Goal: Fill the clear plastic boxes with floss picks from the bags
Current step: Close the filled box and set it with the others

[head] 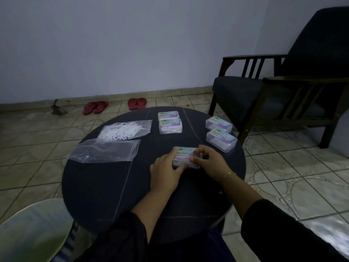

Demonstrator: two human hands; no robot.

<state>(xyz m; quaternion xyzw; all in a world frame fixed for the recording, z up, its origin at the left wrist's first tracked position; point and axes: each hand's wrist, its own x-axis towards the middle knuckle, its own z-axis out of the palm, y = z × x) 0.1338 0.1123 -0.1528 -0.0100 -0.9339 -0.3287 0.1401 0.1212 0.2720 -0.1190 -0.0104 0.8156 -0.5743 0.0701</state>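
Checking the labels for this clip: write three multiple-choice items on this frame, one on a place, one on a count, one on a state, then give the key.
1. Where does the bag still full of floss picks lie?
A. On the table's far left
B. On the armchair
C. On the floor

2. How many clear plastic boxes are on the table, counting the box in hand?
A. Three
B. Five
C. Seven

3. What are the hands doing?
A. Both hang idle
B. Both grip one box
C. Each lifts a bag

Key: 1 A, the full bag lies beyond the emptier bag on the left; 2 B, two pairs plus one held; 3 B, the left hand and right hand grip the nearest box.
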